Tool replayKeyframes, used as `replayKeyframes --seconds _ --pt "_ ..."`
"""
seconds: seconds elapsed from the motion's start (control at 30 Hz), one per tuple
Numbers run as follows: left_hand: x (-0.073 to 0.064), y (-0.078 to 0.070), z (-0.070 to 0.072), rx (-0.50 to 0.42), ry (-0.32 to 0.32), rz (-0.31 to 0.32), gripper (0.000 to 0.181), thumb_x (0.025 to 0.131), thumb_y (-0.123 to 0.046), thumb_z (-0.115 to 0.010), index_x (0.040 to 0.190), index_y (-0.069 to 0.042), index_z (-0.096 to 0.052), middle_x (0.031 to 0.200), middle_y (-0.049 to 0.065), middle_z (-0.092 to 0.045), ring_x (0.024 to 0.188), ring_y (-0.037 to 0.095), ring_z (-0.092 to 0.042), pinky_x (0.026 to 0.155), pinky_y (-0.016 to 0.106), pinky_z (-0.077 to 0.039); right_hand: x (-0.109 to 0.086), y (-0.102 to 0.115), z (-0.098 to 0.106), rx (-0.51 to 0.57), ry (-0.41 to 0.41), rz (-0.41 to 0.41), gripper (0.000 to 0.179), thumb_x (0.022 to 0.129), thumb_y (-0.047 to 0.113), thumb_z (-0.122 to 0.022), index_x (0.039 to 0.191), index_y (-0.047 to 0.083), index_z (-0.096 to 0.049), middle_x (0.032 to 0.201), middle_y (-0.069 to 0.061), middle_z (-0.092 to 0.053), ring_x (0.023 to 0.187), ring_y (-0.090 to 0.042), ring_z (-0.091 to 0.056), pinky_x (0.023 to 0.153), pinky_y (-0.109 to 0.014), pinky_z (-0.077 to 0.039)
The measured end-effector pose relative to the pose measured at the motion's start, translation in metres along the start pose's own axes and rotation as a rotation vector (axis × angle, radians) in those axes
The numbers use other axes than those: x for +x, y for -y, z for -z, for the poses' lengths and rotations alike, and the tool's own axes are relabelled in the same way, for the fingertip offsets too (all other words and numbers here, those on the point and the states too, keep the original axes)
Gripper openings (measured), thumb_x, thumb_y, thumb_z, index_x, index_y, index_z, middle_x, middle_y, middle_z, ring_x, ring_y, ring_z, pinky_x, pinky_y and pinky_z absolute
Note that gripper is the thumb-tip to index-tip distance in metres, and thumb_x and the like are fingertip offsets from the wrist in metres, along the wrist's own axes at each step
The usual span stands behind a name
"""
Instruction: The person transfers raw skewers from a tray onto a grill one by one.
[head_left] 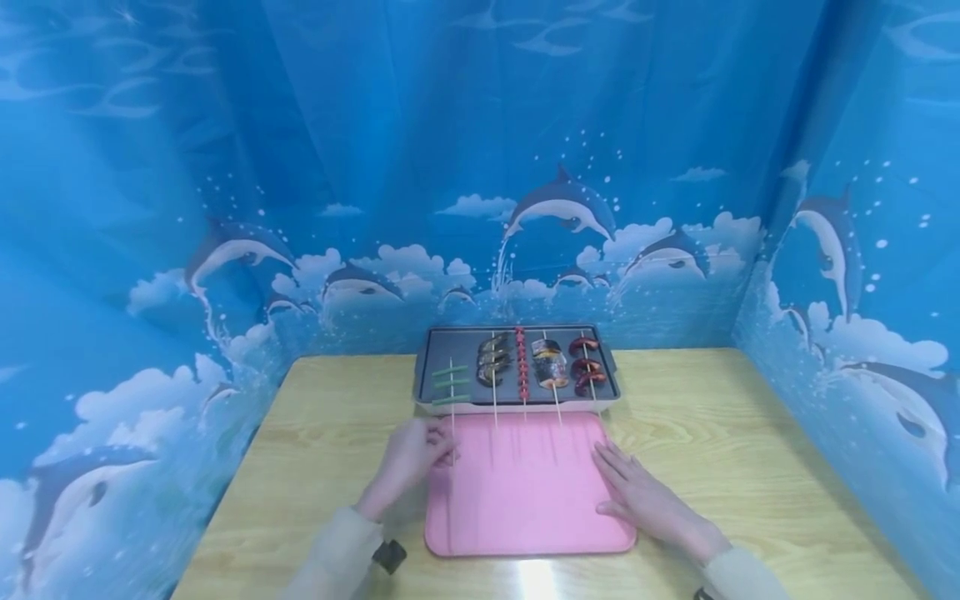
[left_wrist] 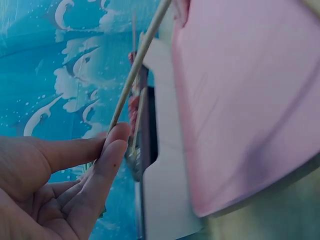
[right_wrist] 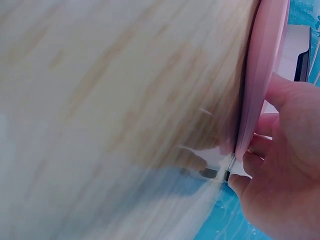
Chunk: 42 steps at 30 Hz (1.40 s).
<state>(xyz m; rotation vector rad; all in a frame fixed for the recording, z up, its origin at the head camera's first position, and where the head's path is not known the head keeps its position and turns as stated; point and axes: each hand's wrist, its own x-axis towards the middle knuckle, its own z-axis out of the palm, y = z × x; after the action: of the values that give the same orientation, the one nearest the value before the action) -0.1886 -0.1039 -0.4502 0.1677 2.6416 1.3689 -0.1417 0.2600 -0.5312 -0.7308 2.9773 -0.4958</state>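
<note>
My left hand (head_left: 416, 450) pinches the wooden stick (left_wrist: 142, 50) of a skewer between thumb and fingertips. Threaded on that skewer are several green pieces (head_left: 451, 384), over the left end of a dark grill pan (head_left: 457, 340). In the left wrist view the stick slants up and right from my fingertips. My right hand (head_left: 648, 500) rests at the right edge of a pink tray (head_left: 532, 500), thumb over its surface. From the right wrist, the fingers (right_wrist: 260, 145) touch the tray's side. The tray lies in front of the pan.
Other skewers lie across the pan: dark shrimp-like pieces (head_left: 493, 358), small red pieces (head_left: 522, 367), fish-like chunks (head_left: 550, 367) and dark red curled pieces (head_left: 587, 367). Their sticks reach over the pan's front edge. Behind the wooden table (head_left: 322, 433) hangs a blue dolphin curtain (head_left: 420, 167).
</note>
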Motion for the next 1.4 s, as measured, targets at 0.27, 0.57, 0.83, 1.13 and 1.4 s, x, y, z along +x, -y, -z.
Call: replayKeyframes --seconds 0.27,0.57,0.83,1.13,1.4 --pt "0.038 -0.008 0.016 0.037 -0.067 0.006 0.009 0.085 -0.013 -0.064 0.084 -0.004 -0.067 0.068 0.003 -0.067 0.059 0.013 -0.064 0.058 0.030 -0.057 -0.003 0.000 -0.003 -0.005 -0.006 -0.005 0.075 0.088 0.044 -0.056 0.142 0.001 -0.027 0.150 -0.016 -0.021 0.138 -0.036 -0.019 0.108 -0.056 -0.021" --pt "0.075 -0.008 0.021 0.125 -0.116 0.050 0.012 0.084 -0.020 -0.067 0.084 -0.008 -0.070 0.067 0.001 -0.066 0.059 0.012 -0.063 0.055 0.025 -0.055 -0.002 0.002 -0.003 -0.004 -0.009 0.012 0.075 0.087 0.043 -0.056 0.142 0.000 -0.027 0.150 -0.017 -0.021 0.137 -0.035 -0.020 0.108 -0.055 -0.021" --pt "0.088 -0.007 0.017 0.242 -0.121 0.094 0.014 0.084 -0.021 -0.067 0.078 -0.010 -0.073 0.060 -0.001 -0.065 0.054 0.010 -0.060 0.049 0.022 -0.049 -0.002 0.003 -0.003 -0.004 -0.001 0.009 0.075 0.088 0.045 -0.054 0.142 0.001 -0.027 0.151 -0.017 -0.020 0.138 -0.034 -0.019 0.109 -0.054 -0.021" --pt "0.086 -0.003 0.018 0.253 -0.123 0.133 0.016 0.081 -0.019 -0.070 0.070 -0.008 -0.071 0.058 0.000 -0.063 0.052 0.010 -0.060 0.046 0.021 -0.050 0.001 0.000 -0.007 -0.011 0.006 -0.008 0.076 0.087 0.047 -0.054 0.144 0.004 -0.026 0.151 -0.013 -0.020 0.139 -0.031 -0.018 0.110 -0.052 -0.020" --pt "0.085 0.000 0.017 0.277 -0.135 0.125 0.022 0.081 -0.024 -0.070 0.064 -0.011 -0.067 0.057 -0.001 -0.062 0.050 0.010 -0.059 0.044 0.022 -0.048 0.002 -0.001 -0.004 0.024 -0.014 0.011 0.078 0.085 0.044 -0.059 0.142 0.002 -0.028 0.150 -0.016 -0.022 0.137 -0.035 -0.020 0.108 -0.056 -0.021"
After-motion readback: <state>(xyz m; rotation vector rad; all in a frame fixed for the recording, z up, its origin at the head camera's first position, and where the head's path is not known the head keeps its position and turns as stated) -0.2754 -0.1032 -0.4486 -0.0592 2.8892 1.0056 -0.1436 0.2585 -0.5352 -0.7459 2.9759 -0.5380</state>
